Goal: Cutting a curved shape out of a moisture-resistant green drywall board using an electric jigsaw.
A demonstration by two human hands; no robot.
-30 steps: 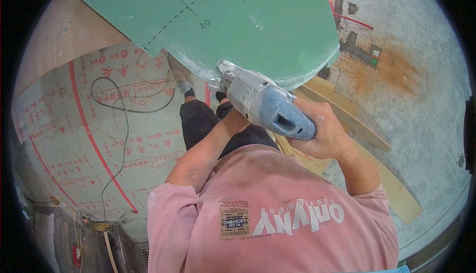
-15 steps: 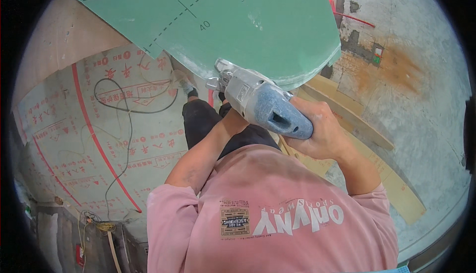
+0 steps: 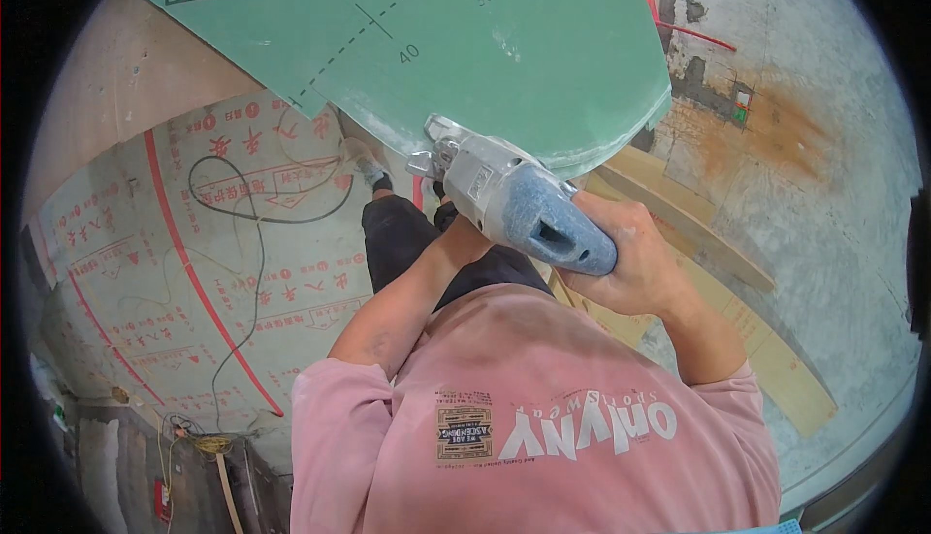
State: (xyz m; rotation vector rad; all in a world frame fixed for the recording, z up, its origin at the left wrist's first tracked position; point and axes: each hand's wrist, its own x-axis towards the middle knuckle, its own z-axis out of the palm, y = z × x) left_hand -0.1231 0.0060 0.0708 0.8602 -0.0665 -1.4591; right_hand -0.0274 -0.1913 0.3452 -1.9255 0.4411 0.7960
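Note:
A dusty power saw with a silver front housing and a blue rear body, by its look a jigsaw [image 3: 509, 194], lies across the middle of the view. My right hand [image 3: 626, 253] is closed round its rear handle. Against the housing's lower left side is my left hand [image 3: 470, 241], its fingers mostly hidden by the tool. The saw's metal head rests at the near edge of a green board [image 3: 504, 59], which has a rounded, whitish, dusty rim and printed marks. Whether the blade is in the board I cannot tell.
A black cable [image 3: 257, 272] loops over printed floor sheeting [image 3: 194, 272] on the left. Tan board strips [image 3: 698, 233] lie on the concrete floor [image 3: 824, 214] at the right. A pinkish-tan panel [image 3: 126, 78] stands beside the green board. My legs [image 3: 393, 243] are below the saw.
The scene has shifted slightly to the right in the picture. Both hands keep their hold on the jigsaw, which stays at the board's edge.

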